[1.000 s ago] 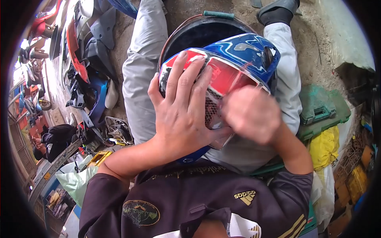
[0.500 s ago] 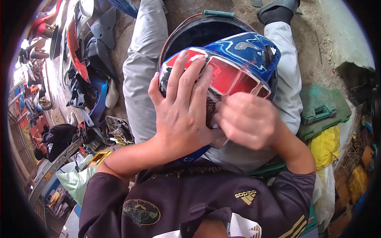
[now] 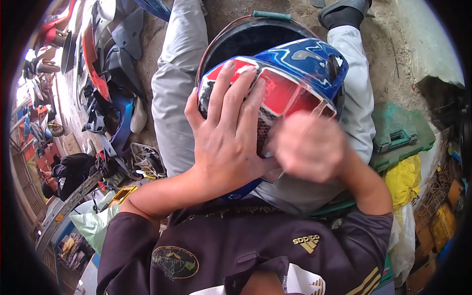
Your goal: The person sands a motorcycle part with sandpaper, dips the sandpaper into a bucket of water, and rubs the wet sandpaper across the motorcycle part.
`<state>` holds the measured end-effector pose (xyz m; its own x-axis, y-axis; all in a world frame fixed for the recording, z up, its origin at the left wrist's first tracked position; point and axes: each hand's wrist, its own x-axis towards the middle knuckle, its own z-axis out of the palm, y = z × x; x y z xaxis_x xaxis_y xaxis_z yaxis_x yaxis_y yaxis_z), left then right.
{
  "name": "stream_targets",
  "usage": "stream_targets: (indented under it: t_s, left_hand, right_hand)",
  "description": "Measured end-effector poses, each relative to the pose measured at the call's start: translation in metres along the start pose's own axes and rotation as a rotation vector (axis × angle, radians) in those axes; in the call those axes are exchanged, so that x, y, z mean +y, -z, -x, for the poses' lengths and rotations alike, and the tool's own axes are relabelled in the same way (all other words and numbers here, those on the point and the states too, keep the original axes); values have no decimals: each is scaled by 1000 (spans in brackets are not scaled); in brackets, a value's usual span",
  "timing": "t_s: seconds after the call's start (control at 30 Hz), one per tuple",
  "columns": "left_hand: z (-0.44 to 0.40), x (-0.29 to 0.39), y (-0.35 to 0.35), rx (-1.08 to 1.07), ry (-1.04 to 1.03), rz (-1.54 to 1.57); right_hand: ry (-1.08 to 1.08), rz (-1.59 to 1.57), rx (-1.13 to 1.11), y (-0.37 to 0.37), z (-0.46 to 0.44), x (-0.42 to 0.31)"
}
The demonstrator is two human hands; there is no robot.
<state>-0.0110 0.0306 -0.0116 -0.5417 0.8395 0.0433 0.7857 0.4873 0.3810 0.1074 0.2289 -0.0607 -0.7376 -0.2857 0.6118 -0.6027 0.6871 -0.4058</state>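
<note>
A curved blue, red and white plastic panel (image 3: 302,61), which looks like vehicle bodywork, lies across my lap, over a black bucket (image 3: 231,42). My left hand (image 3: 223,123) rests on the red and dark mesh-patterned part, its fingers spread flat. My right hand (image 3: 309,147) is closed in a fist beside it, at the panel's near right side, smeared by motion. A thin, shiny edge shows just under the fist; whether it belongs to something in the hand I cannot tell. The right fingertips are hidden.
A green plastic case (image 3: 393,132) and a yellow bag (image 3: 403,182) lie to my right. Several bodywork pieces, among them a red panel (image 3: 96,64), are piled at left. Another person (image 3: 71,172) is farther off at left. The bucket's handle has a green grip (image 3: 272,16).
My right fist has shifted slightly and is more blurred. The panel has tilted a little under my left hand, which stays in nearly the same place.
</note>
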Motion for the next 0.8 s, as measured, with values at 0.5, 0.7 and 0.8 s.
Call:
stream_targets:
  t_s: [0.5,0.7,0.8]
  left_hand:
    - [-3,1,-4,16,-11,-1]
    - [-2,0,-2,-10,-37,-51]
    - [-1,2,0,-12,-20,-22]
  right_hand:
    - [-147,6,60,2,1,3]
    - [-63,15,116,-9,5,3]
    - [-244,122,103,10,9,37]
